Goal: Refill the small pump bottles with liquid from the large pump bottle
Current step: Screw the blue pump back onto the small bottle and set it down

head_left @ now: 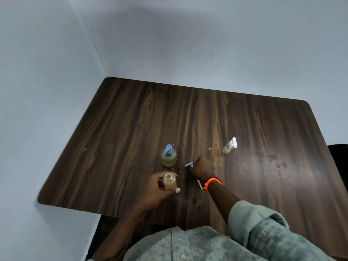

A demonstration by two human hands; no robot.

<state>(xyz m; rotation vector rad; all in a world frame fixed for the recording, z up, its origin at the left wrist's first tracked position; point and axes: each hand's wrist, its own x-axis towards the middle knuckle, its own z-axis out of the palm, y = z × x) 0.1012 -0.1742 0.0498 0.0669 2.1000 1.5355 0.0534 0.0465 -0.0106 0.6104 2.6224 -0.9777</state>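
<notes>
My left hand [160,187] wraps a small open bottle [170,181], thumb on the near side and fingers curled round the far side, holding it upright on the table [254,129]. Its neck is uncapped and amber liquid shows inside. Just beyond that grip stands the big bottle [169,156], blue pump on, part full of yellowish liquid.

To the right, my right hand [202,167] is closed over a blue pump head [189,164]; the spout pokes out toward the left grip, and the white dip tube [200,184] trails back past my wrist.

I judge this pump belongs on the held bottle. I'd steady the bottle, thread the tube straight down the neck, then twist.

Well right of both grips, a second small bottle [228,146] with a white pump stands apart.
</notes>
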